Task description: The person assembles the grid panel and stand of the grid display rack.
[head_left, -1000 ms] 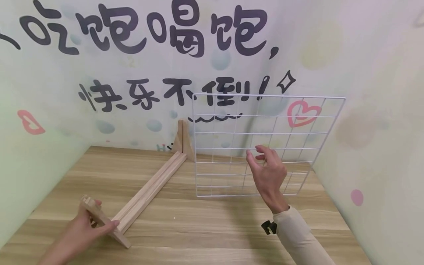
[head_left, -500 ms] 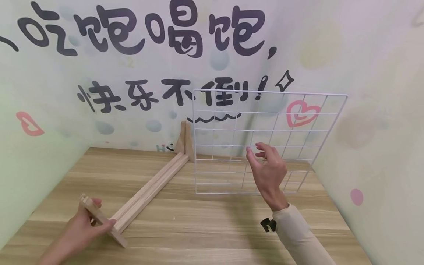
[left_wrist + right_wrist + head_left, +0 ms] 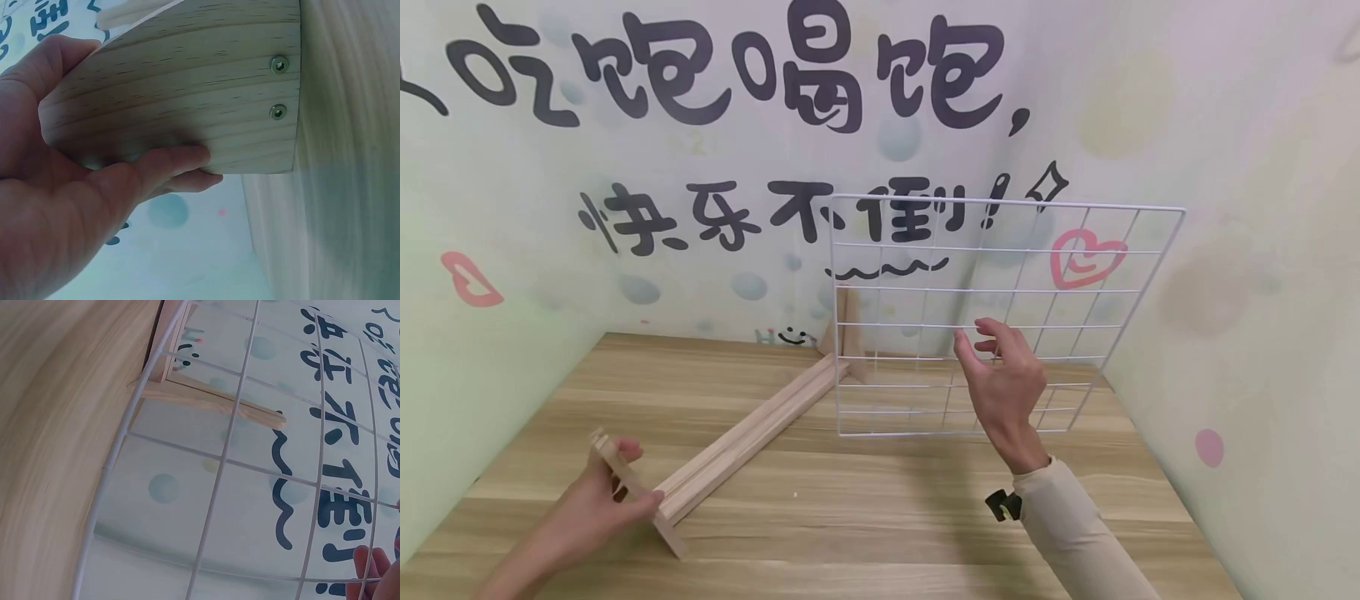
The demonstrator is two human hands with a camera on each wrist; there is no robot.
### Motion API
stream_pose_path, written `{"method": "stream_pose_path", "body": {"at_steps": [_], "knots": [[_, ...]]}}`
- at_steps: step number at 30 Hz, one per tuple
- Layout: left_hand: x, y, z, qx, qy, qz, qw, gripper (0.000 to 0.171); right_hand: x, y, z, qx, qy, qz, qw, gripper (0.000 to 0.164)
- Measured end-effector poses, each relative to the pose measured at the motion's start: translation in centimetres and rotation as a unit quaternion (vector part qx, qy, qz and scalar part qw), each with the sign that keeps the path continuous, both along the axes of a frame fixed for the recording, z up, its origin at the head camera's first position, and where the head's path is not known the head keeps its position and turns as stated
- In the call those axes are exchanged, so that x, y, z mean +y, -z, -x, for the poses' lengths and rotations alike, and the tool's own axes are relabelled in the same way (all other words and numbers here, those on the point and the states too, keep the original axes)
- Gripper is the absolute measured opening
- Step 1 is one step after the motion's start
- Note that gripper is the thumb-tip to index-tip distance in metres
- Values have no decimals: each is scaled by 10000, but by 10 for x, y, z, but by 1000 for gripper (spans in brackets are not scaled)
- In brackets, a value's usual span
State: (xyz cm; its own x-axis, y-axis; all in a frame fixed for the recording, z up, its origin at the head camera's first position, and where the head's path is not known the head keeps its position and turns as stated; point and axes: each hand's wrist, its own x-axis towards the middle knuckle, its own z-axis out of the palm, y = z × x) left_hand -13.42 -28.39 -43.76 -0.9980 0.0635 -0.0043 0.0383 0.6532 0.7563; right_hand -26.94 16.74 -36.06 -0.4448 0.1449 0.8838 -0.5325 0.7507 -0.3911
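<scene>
A wooden stand [image 3: 752, 433] lies diagonally on the tabletop, with a long grooved bar joining two upright end pieces. My left hand [image 3: 591, 504] grips the near end piece [image 3: 187, 94], whose two bolt heads show in the left wrist view. Behind the wire mesh, the far end piece [image 3: 847, 321] stands close to the back wall. My right hand [image 3: 1009, 387] pinches a wire of the white grid panel [image 3: 1007, 202] near its middle and holds it upright, its lower edge toward the tabletop. In the right wrist view, only the fingertips [image 3: 372, 565] show at the right edge.
The wood-grain tabletop [image 3: 850, 517] is bounded by a printed back wall [image 3: 737, 150] and by walls at left and right. The grid panel spans much of the right half, in front of the back wall.
The stand's far end has swung to the right, so it now overlaps the grid panel's left edge in the head view. My right hand has raised the panel slightly. Both grips stay the same.
</scene>
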Motion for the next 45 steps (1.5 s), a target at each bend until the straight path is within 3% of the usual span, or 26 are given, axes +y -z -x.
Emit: {"method": "stream_pose_path", "body": {"at_steps": [7,13,27,37,45], "knots": [[1,-1,10,218,231,-22,9995,74,0,-6,0,73,81,19,9999,23],[4,3,13,515,235,148,9983,72,0,-5,-2,121,106,-24,9999,22],[14,-1,22,225,345,-44,9991,77,0,-9,-3,144,88,-19,9999,24],[19,0,34,213,628,-401,9970,63,1,-13,-3,153,79,35,9998,23],[26,-2,40,193,738,-507,9958,62,-2,-17,-4,214,107,9,9997,23]]}}
